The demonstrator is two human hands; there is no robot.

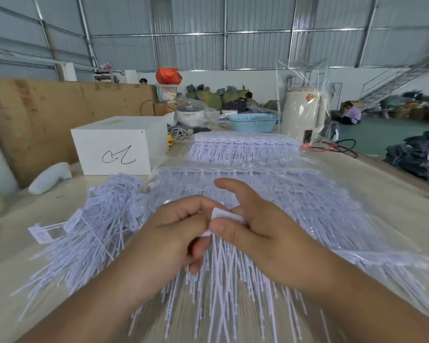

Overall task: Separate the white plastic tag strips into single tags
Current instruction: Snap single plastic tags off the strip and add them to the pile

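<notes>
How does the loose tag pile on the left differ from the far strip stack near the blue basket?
The loose tag pile lies jumbled, tails pointing many ways; the far strip stack lies in neat rows, tails parallel. The pile sits bare on the table; the stack looks wrapped in clear plastic. Both are white plastic.

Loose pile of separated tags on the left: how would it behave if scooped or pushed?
Loose tag pile probably light. Thin tails lie crossed every way, so likely tangles and drags in clumps. Tails look bendy, so a scoop may shed tags.
</notes>
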